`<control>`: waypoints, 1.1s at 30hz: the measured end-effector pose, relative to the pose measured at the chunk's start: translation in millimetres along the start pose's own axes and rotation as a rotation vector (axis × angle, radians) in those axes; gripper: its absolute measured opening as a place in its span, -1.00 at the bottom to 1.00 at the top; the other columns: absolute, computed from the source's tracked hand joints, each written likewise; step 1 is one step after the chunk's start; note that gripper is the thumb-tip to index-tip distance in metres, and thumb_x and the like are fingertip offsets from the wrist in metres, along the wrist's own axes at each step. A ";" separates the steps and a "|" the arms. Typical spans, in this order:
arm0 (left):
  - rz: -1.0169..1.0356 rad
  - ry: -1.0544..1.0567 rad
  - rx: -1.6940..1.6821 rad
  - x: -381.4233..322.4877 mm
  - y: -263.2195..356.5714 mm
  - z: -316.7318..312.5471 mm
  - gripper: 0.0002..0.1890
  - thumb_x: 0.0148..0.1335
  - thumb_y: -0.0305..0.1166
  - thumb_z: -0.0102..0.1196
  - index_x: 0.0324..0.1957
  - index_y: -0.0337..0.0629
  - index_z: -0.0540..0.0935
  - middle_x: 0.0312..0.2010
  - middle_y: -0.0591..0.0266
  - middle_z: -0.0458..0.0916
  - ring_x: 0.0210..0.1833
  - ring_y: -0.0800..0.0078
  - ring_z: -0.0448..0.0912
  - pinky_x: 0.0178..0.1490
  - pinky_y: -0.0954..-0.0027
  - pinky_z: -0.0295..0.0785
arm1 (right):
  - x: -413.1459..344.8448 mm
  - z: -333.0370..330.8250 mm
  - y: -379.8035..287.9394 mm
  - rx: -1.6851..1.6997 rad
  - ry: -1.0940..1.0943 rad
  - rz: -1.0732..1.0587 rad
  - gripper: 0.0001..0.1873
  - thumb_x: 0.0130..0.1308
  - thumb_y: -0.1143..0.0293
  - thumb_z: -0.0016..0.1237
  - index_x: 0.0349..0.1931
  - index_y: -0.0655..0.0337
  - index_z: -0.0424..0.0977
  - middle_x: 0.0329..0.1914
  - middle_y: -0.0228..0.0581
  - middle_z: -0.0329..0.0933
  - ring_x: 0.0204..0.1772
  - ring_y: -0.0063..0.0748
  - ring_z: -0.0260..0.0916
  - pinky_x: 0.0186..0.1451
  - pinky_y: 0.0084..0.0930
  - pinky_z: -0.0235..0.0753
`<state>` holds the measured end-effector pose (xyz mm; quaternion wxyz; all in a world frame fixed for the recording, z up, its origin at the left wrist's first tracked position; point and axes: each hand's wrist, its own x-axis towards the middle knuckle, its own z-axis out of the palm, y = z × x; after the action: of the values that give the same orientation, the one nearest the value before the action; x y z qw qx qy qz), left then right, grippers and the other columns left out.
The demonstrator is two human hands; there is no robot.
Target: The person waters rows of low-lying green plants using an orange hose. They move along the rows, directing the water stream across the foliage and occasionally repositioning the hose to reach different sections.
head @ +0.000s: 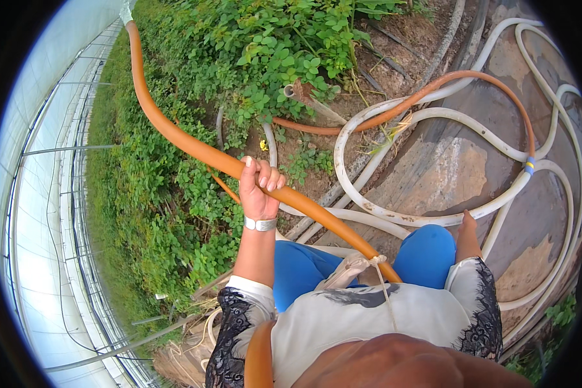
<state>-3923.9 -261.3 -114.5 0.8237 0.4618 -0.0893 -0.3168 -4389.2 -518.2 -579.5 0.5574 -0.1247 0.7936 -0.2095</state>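
My left hand is wrapped around a thick orange hose, with a silver band on the wrist. The hose runs from my waist up to the upper left, where water or something pale shows at its end. At my waist a cord is tied around the hose. My right hand hangs beside my right knee at a white hose; whether its fingers grip the hose is hard to see. A thinner orange-brown hose meets the white one at a blue and yellow taped joint.
Leafy green plants grow densely ahead and to the left. White hose loops lie on a dark, muddy ground sheet. A cut pipe sticks up by the plants. Greenhouse film and metal bars stand at the far left.
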 end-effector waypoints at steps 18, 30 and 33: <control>-0.033 0.054 0.015 -9.2 -8.1 -15.5 -0.71 0.45 -0.20 -0.12 -0.45 -0.02 0.41 -0.71 0.49 0.19 -0.68 0.65 0.17 -0.51 0.51 0.24 | 21.0 -18.2 -18.4 0.057 -0.268 0.232 -0.30 -0.01 -0.31 0.15 -0.04 0.03 0.42 -0.18 -0.32 0.41 -0.13 -0.37 0.32 -0.01 -0.43 0.37; -0.094 -0.022 0.000 -15.9 -19.4 -26.2 -0.69 0.42 -0.19 -0.07 -0.49 0.01 0.38 -0.70 0.49 0.20 -0.66 0.65 0.21 -0.48 0.51 0.24 | -216.4 42.9 -176.8 0.414 -0.628 -0.603 -0.62 0.20 0.40 0.09 -0.13 0.24 0.17 -0.42 -0.17 0.42 -0.49 -0.30 0.47 -0.37 -0.29 0.61; -0.090 0.013 -0.035 -20.1 -21.2 -15.3 -0.70 0.45 -0.23 -0.12 -0.48 -0.03 0.35 -0.70 0.47 0.17 -0.67 0.65 0.16 -0.51 0.54 0.19 | -278.7 56.3 -238.2 0.302 -0.683 -0.772 -0.67 0.17 0.44 0.07 -0.19 0.25 0.19 -0.48 -0.21 0.40 -0.54 -0.37 0.44 -0.48 -0.37 0.55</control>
<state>-3942.3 -246.3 -137.4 0.8171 0.4528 -0.0572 -0.3522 -4248.1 -618.7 -251.6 0.6780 -0.3870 0.4247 -0.4584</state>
